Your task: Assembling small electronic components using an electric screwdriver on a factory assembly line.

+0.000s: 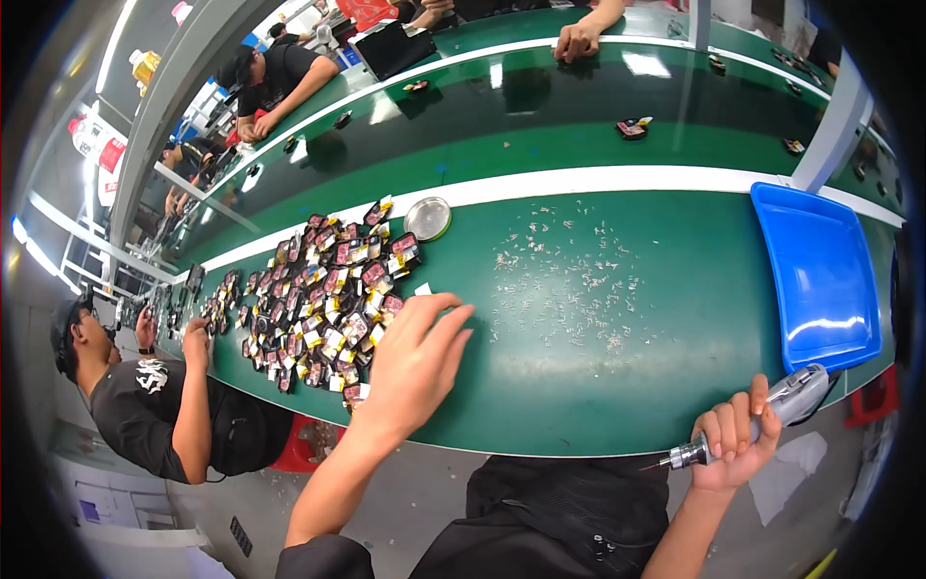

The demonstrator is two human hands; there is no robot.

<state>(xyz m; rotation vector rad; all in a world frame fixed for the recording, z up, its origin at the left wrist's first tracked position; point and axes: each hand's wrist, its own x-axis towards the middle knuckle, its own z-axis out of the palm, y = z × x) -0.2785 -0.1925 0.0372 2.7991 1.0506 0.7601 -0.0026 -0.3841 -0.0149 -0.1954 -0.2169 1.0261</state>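
In my right hand (738, 439), at the table's front right, is a grey powered screwdriver (799, 394); its thin bit points left. My left hand (415, 357) reaches over the green table (540, 405) with its fingers apart, beside a large pile of small black parts (318, 299) with pinkish faces and yellow and white tabs. The hand covers the pile's right edge, and nothing shows in its fingers. A small white piece (422, 289) lies just beyond them. Many tiny silvery pieces, like screws (569, 275), are scattered between my hands.
A round shallow metal tin (427, 219) stands behind the pile. An empty blue tray (825, 280) lies at the right. Beyond a white rail (598, 181), a green conveyor belt (521, 145) carries a few black parts (634, 127). A co-worker (154, 396) sits close on the left; others work across the belt.
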